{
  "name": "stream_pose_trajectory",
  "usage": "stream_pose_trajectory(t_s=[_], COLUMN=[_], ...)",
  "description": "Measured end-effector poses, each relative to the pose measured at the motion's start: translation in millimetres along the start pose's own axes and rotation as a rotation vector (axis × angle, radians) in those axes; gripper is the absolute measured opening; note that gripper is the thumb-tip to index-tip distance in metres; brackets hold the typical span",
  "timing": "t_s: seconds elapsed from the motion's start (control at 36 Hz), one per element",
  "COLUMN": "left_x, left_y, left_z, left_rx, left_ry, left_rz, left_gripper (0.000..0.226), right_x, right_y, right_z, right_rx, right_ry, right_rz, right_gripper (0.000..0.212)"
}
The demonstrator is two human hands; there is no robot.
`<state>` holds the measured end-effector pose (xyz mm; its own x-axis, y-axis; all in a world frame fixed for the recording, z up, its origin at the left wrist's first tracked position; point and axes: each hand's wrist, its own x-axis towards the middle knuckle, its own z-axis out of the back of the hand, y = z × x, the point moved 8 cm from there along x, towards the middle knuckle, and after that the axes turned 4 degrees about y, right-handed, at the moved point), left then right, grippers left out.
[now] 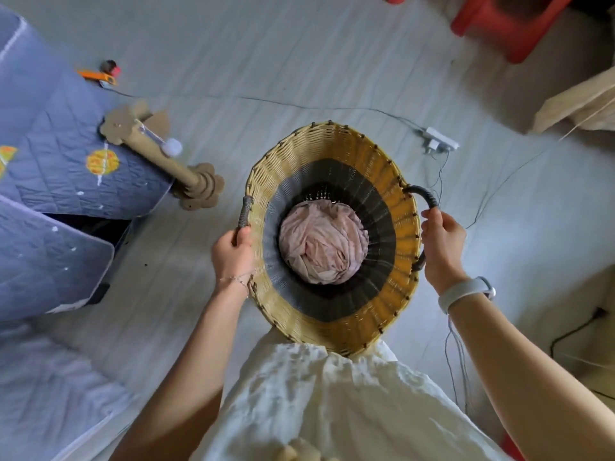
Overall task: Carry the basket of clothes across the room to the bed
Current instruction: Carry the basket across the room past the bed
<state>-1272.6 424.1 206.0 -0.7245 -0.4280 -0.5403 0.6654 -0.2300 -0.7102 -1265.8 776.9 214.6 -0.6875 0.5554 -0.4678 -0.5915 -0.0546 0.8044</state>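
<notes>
A round woven basket (396, 227) with yellow, grey and black bands hangs in front of my body, off the floor. A bundle of pale pink clothes (322, 242) lies at its bottom. My left hand (233, 252) is closed around the dark handle on the basket's left rim. My right hand (442, 242) grips the dark looped handle on the right rim. The bed (50, 154), covered with a blue quilted spread with planet prints, is at the left, about an arm's length from the basket.
A cardboard cat scratching post (166, 158) with a white pompom stands by the bed's corner. A white power strip (439, 139) and thin cables run across the grey floor ahead and to the right. A red stool (512, 24) stands far right, a cardboard box (579, 104) beside it.
</notes>
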Motion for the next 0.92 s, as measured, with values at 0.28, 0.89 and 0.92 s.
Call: stream_pose_trajectory(t_s=[0.28,0.89,0.92], left_x=[129,373,385], left_y=[-91,-304,-314], left_z=[-23,-19,-21], left_rx=[-0.032,-0.023,-0.033], left_ry=[-0.031,-0.228,-0.223], left_rz=[0.009,0.056,0.062], left_gripper=[0.026,0.033,0.032], right_x=[110,319,331], right_y=[116,346,358], right_z=[-90,-298,-307], right_rx=[-0.074,-0.108,-0.107], right_ry=[0.019,0.179,0.184], right_rz=[0.074,0.107,0.117], right_gripper=[0.034,0.031,0.032])
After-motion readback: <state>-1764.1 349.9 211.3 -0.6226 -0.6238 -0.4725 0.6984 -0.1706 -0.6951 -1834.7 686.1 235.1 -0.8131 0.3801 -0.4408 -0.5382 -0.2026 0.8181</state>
